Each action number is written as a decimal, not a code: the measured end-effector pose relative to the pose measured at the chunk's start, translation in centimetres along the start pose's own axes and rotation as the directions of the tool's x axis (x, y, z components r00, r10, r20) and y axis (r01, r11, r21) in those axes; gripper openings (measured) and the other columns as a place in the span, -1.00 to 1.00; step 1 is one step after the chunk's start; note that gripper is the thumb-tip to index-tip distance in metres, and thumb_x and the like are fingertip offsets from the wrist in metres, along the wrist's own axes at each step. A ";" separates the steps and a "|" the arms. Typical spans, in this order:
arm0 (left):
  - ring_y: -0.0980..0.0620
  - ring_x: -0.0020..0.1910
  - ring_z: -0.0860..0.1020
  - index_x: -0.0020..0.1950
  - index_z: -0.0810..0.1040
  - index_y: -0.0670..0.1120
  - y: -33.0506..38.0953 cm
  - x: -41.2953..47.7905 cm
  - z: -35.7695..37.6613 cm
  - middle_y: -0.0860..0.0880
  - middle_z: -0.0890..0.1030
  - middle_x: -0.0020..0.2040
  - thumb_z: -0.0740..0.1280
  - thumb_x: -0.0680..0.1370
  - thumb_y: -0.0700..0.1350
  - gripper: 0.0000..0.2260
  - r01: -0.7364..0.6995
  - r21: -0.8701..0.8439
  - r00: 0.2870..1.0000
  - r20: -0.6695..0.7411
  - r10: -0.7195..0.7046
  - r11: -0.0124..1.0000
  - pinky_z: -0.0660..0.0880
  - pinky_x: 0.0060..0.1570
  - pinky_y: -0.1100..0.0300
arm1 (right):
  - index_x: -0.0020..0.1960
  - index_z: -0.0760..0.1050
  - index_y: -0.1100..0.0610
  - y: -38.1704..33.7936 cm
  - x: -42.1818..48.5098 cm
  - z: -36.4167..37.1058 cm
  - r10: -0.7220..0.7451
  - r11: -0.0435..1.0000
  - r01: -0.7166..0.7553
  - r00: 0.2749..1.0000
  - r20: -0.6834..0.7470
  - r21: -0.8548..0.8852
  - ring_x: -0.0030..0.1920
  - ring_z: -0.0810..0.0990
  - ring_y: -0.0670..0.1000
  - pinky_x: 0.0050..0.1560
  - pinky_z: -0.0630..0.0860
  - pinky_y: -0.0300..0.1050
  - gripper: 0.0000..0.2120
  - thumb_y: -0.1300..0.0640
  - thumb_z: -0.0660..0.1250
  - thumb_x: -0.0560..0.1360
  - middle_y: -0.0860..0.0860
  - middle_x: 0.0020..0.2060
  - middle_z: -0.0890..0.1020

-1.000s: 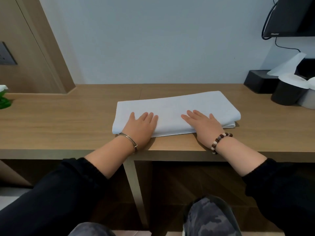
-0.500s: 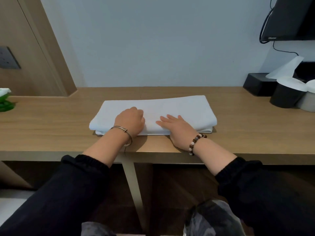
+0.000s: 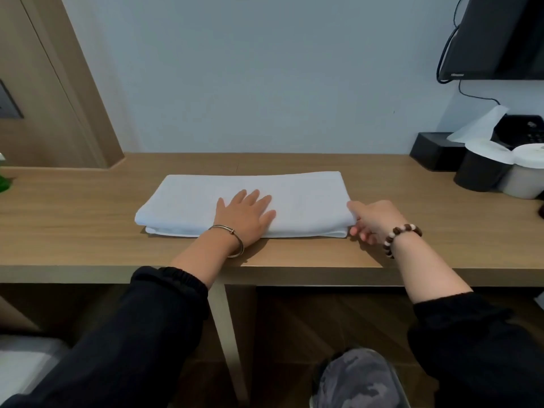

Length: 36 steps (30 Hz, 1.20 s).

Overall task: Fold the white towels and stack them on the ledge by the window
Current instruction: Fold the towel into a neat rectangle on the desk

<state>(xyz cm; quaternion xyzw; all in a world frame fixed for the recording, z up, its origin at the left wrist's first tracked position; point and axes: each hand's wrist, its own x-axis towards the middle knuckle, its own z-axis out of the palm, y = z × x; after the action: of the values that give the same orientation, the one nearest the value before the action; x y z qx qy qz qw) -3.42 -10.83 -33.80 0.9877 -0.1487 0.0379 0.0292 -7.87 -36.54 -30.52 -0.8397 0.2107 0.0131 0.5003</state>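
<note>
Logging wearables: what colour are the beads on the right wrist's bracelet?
The bracelet has dark brown beads with a few white ones. The head view, the only one, shows it clearly.

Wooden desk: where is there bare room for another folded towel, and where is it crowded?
Bare desk lies left of the towel, out to the green item, and in a narrow strip between towel and wall. A smaller patch sits between the right hand and the black cup. The far right corner is crowded: black box, white cup.
</note>
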 end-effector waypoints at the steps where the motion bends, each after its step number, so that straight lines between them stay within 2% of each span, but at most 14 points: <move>1: -0.01 0.53 -0.04 0.52 0.04 0.18 0.0 0.0 0.0 0.09 0.02 0.56 -0.15 0.60 0.21 -0.52 0.001 -0.001 1.000 0.000 -0.001 1.000 -0.06 0.40 -0.24 | -0.23 0.52 0.30 -0.3 0.0 0.0 0.027 0.999 -0.028 0.999 0.031 0.042 -0.62 0.40 -0.04 -0.58 0.30 -0.27 -0.66 0.02 0.27 0.52 0.11 -0.50 0.62; 6: -0.01 0.53 -0.06 0.52 -0.02 0.21 0.0 -0.3 -0.2 0.09 -0.02 0.56 -0.15 0.53 0.35 -0.42 -0.054 0.034 0.998 0.028 0.053 0.998 -0.07 0.39 -0.26 | -0.13 0.44 0.28 -0.4 0.0 0.2 0.065 0.974 -0.087 0.992 0.108 0.211 -0.57 0.53 -0.06 -0.60 0.41 -0.29 -0.78 0.11 0.30 0.54 0.15 -0.40 0.66; 9: 0.03 0.52 0.01 0.52 0.05 0.18 -0.8 -0.8 -1.0 0.09 0.07 0.55 0.08 0.51 0.35 -0.37 -0.243 0.020 0.970 0.010 0.243 0.970 -0.01 0.42 -0.19 | -0.16 0.45 0.26 0.1 -0.1 1.0 0.026 0.990 -0.032 0.999 0.043 0.140 -0.54 0.57 -0.01 -0.60 0.41 -0.26 -0.82 0.15 0.27 0.53 0.10 -0.42 0.67; 11: 0.02 0.47 0.20 0.49 0.23 0.10 -1.0 -1.2 -1.5 0.06 0.28 0.48 0.25 0.52 0.22 -0.43 -0.338 -0.060 0.940 -0.078 0.333 0.939 0.14 0.41 0.00 | -0.19 0.46 0.27 0.4 0.1 1.5 -0.014 0.992 0.013 1.000 0.004 0.123 -0.53 0.56 0.01 -0.56 0.41 -0.24 -0.82 0.16 0.26 0.49 0.08 -0.45 0.66; 15: -0.04 0.21 0.48 0.26 0.50 -0.05 -0.3 -1.4 -2.0 -0.01 0.56 0.22 0.24 0.56 -0.05 -0.72 -0.418 0.081 0.894 -0.138 0.426 0.905 0.42 0.10 0.10 | -0.37 0.42 0.18 1.0 -0.2 2.3 -0.159 0.987 0.157 0.980 -0.119 -0.031 -0.54 0.44 0.02 -0.39 0.36 -0.17 -0.81 0.11 0.29 0.36 0.05 -0.52 0.56; 19: -0.07 -0.11 0.52 -0.03 0.43 -0.07 -0.3 -1.7 -2.7 0.01 0.57 -0.07 0.18 0.54 -0.06 -0.89 -0.404 0.246 0.884 -0.143 0.445 0.881 0.32 -0.27 0.15 | -0.47 0.17 0.09 1.1 -0.2 2.9 -0.277 0.956 0.248 0.941 -0.195 -0.158 -0.45 0.20 0.02 -0.38 0.14 -0.16 -0.66 0.16 0.32 0.32 -0.01 -0.55 0.22; 24: -0.03 -0.13 0.51 -0.19 0.40 -0.04 0.7 -2.1 -2.7 0.04 0.51 -0.18 0.13 0.58 0.02 -0.79 -0.323 0.059 0.919 -0.220 0.327 0.945 0.24 -0.32 0.17 | -0.23 0.38 0.18 1.0 -0.5 3.1 -0.230 0.969 0.203 0.950 -0.209 -0.145 -0.35 0.45 0.08 -0.29 0.39 -0.10 -0.89 0.16 0.27 0.39 0.11 -0.34 0.50; 25: -0.03 -0.10 0.50 -0.21 0.39 -0.04 1.2 -1.9 -2.7 0.02 0.50 -0.18 0.10 0.60 0.02 -0.76 -0.275 0.018 0.931 -0.245 0.271 0.961 0.24 -0.31 0.17 | -0.14 0.39 0.17 0.8 -0.8 3.3 -0.228 0.964 0.190 0.951 -0.211 -0.186 -0.31 0.48 0.09 -0.27 0.42 -0.09 -0.91 0.16 0.26 0.41 0.11 -0.26 0.53; 27: -0.04 0.04 0.46 -0.10 0.46 -0.06 2.3 -1.4 -2.5 -0.03 0.54 -0.03 0.07 0.63 -0.01 -0.75 -0.203 -0.059 0.944 -0.276 0.179 0.977 0.33 -0.19 0.13 | 0.16 0.36 0.15 0.0 -0.9 3.6 -0.328 0.879 0.209 0.917 -0.227 -0.428 -0.10 0.51 0.11 -0.14 0.49 -0.01 -0.71 0.20 0.23 0.44 0.12 -0.01 0.52; 29: -0.07 0.28 0.37 0.26 0.42 -0.07 3.3 -1.0 -1.8 -0.06 0.46 0.27 0.02 0.64 0.00 -0.69 -0.143 -0.075 0.976 -0.177 0.127 0.987 0.36 0.13 0.05 | 0.43 0.18 0.09 -0.8 -0.5 4.1 -0.553 0.673 0.309 0.813 -0.180 -0.672 0.21 0.41 0.17 0.15 0.43 0.08 -0.47 0.22 0.19 0.48 0.12 0.29 0.38; 31: -0.07 0.47 0.15 0.51 0.14 -0.04 3.9 -0.8 -1.0 -0.06 0.19 0.51 -0.07 0.65 0.05 -0.57 -0.084 0.029 0.996 -0.034 0.085 0.996 0.14 0.38 -0.08 | 0.52 0.06 0.00 -1.4 0.6 4.6 -0.655 0.447 0.451 0.754 0.061 -0.773 0.45 0.17 0.13 0.39 0.20 0.13 -0.48 0.12 0.09 0.58 0.04 0.49 0.17; 32: -0.05 0.51 0.04 0.54 0.03 -0.03 4.1 -0.6 -0.6 -0.04 0.07 0.55 -0.12 0.65 0.07 -0.53 -0.058 0.059 0.998 -0.001 0.058 0.997 0.04 0.43 -0.12 | 0.53 0.04 -0.04 -1.5 1.4 4.7 -0.615 0.381 0.508 0.763 0.199 -0.772 0.50 0.06 0.07 0.45 0.07 0.16 -0.52 0.06 0.00 0.62 -0.01 0.52 0.09; 34: -0.04 0.53 -0.05 0.55 -0.06 -0.02 4.4 -0.3 -0.2 -0.02 -0.04 0.57 -0.16 0.64 0.11 -0.51 -0.031 0.072 1.000 0.006 0.031 0.997 -0.05 0.45 -0.13 | 0.54 0.01 -0.06 -1.4 3.3 4.2 -0.449 0.403 0.529 0.825 0.342 -0.747 0.53 -0.08 -0.02 0.47 -0.10 0.21 -0.54 0.01 -0.12 0.64 -0.06 0.54 -0.01; 36: -0.05 0.54 -0.08 0.55 -0.09 0.01 4.6 -0.1 0.0 -0.02 -0.06 0.57 -0.17 0.63 0.13 -0.50 -0.020 0.087 1.000 -0.002 0.021 0.996 -0.07 0.45 -0.13 | 0.54 0.00 -0.05 -1.4 5.1 3.4 -0.376 0.493 0.500 0.860 0.344 -0.712 0.53 -0.11 -0.05 0.46 -0.16 0.21 -0.53 0.03 -0.13 0.64 -0.06 0.54 -0.04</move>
<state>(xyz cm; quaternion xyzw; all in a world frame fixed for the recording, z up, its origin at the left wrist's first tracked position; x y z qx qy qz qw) -4.87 -15.20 -33.63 0.9864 -0.1570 0.0462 -0.0137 -2.09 -34.83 -32.26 -0.9931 -0.0735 0.0353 0.0841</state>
